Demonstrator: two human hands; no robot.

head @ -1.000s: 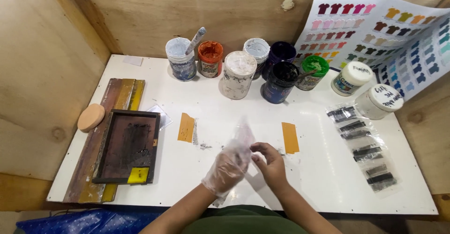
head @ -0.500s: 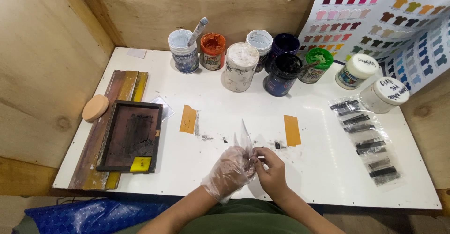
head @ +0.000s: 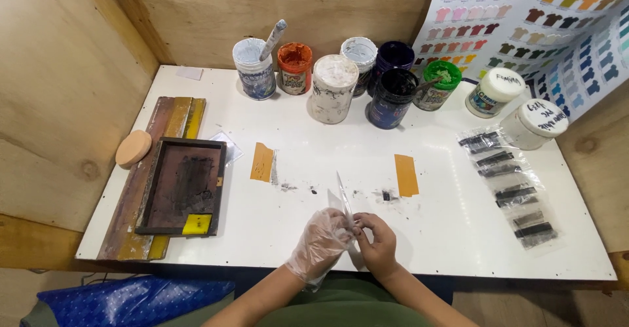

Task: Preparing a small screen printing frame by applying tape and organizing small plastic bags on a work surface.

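Head view, surface: a white surface [head: 452, 229] is seen from above, boxed in by plywood walls at the back and left.
Colour chart: a sheet of small shirt swatches [head: 544, 25] is propped against the back right wall, its lower edge behind the jars.
Wooden boards: long paint-stained boards [head: 154, 170] are laid along the left edge of the surface.
Screen frame: a small dark printing frame [head: 183, 186] is set partly on the boards, with a yellow tab at its near edge.
Paint pots: a cluster of open pots [head: 334, 81] is lined up at the back, in white, orange, dark blue and green; a stirring stick is stood in the leftmost one.
White jars: two lidded jars [head: 521, 107] are placed at the right end of the row.
Bagged strips: a clear bag of dark strips [head: 511, 183] is laid near the right edge.
Tape marks: two orange tape pieces [head: 406, 175] are stuck well apart at mid-surface, with dark smudges between them.
Round pad: a tan disc [head: 133, 148] is rested at the left, touching the boards.
Left hand [head: 321, 243]: covered by a thin clear glove, closed on the film's lower part.
Right hand [head: 377, 242]: bare, fingertips pinched on the same film, touching the left hand.
Clear film [head: 343, 196]: a narrow transparent piece is held upright between both hands, above the near edge of the surface.
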